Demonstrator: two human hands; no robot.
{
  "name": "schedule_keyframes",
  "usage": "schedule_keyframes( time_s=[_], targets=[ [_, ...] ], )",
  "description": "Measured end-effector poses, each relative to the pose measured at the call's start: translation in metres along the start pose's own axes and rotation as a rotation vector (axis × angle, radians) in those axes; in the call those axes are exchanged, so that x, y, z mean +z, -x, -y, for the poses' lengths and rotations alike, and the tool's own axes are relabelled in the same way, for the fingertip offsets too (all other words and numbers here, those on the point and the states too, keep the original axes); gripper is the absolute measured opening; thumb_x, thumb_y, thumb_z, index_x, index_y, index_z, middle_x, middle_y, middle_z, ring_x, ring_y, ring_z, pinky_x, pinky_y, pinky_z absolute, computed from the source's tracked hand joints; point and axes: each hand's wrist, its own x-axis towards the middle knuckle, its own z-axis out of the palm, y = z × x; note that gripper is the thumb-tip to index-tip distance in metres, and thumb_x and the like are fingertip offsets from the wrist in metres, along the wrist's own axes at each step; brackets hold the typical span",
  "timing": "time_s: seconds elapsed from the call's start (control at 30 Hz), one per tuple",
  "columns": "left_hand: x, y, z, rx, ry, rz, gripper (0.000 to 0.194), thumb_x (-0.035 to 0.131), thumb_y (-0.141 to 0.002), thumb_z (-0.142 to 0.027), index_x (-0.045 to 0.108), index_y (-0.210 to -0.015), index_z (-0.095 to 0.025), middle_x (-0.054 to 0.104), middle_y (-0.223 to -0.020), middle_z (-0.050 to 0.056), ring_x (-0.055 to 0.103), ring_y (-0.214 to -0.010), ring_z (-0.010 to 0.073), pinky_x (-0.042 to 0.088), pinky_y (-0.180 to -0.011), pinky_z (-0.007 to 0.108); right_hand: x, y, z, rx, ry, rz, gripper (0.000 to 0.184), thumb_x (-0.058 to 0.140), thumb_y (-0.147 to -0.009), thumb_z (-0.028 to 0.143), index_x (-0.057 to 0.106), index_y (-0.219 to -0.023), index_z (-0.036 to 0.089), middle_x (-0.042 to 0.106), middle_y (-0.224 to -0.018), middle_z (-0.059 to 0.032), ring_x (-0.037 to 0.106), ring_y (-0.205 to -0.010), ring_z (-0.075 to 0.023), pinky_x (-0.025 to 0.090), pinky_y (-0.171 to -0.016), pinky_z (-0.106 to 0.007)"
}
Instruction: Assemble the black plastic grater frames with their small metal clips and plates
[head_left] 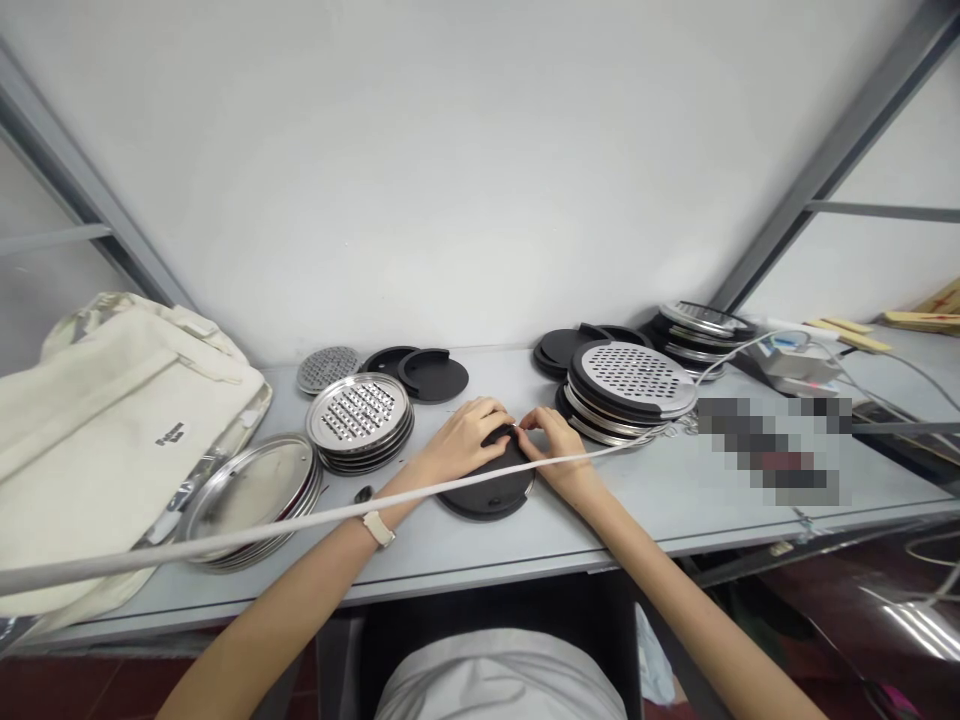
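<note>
A black round disc (484, 497) lies on the table in front of me, with a shiny metal edge at its right side. My left hand (469, 437) reaches over its far left part, fingers curled onto the raised far rim. At the far right of the same rim, my right hand (555, 447) is closed with thumb and fingertips pinching the edge. What sits between the fingertips is too small to make out. To the left is a stack of metal grater discs (358, 412); to the right, another stack topped by a grey perforated grater disc (634, 378).
Smooth metal discs (251, 495) are stacked at left beside a cream bag (112, 430). Black discs (435, 375) lie near the wall. A white cable (450, 488) crosses the view before my forearms. More discs (697, 330) and a small box (799, 362) stand at right.
</note>
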Motion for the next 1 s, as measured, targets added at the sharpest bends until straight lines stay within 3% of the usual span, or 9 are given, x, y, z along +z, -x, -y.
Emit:
schedule_keyframes(
  time_s=[0.47,1.0],
  targets=[
    [0.0,0.0001,-0.001,-0.026,-0.05,0.001,0.017,0.052,-0.086,-0.021,0.059,-0.101,-0.018,0.06,-0.098,0.005,0.055,-0.095,0.0184,0.043,-0.088,0.035,-0.0008,-0.0029,0.0051,-0.001,-0.03,0.024,0.009,0.047,-0.086,0.017,0.052,-0.079,0.021,0.054,-0.076,-0.004,0.052,-0.076,-0.0189,0.043,-0.072,-0.033],
    [0.0014,0.0008,0.0019,-0.032,0.034,0.039,0.021,0.051,-0.087,-0.022,0.056,-0.107,-0.017,0.061,-0.103,0.006,0.056,-0.097,0.0184,0.044,-0.088,0.033,-0.0018,-0.0014,0.0072,0.001,0.038,0.066,0.012,0.041,-0.087,0.019,0.042,-0.075,0.021,0.049,-0.073,-0.0034,0.046,-0.071,-0.0185,0.04,-0.068,-0.032]
  ],
)
